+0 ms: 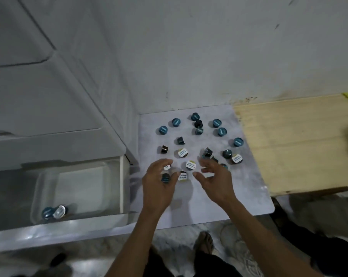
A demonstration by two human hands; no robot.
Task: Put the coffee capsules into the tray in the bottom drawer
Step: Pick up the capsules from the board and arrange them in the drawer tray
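Several coffee capsules [190,164], teal-lidded, white-lidded and dark, lie scattered on a pale mat [247,196]. My left hand [157,184] is at the mat's near left, fingers curled round a teal capsule [165,177], with a white-lidded one [166,167] half hidden beside its fingertips. My right hand [213,176] hovers just right of it, fingers spread and loosely curled, holding nothing, above the near capsules. The bottom drawer [69,224] stands open at the lower left. Its clear tray [36,194] holds two capsules [54,212] in the near corner.
A white cabinet [49,108] with shut upper drawers rises on the left, right against the mat. A pale wooden board [299,146] borders the mat on the right. A white wall stands behind. My foot [205,242] is on the floor below the mat.
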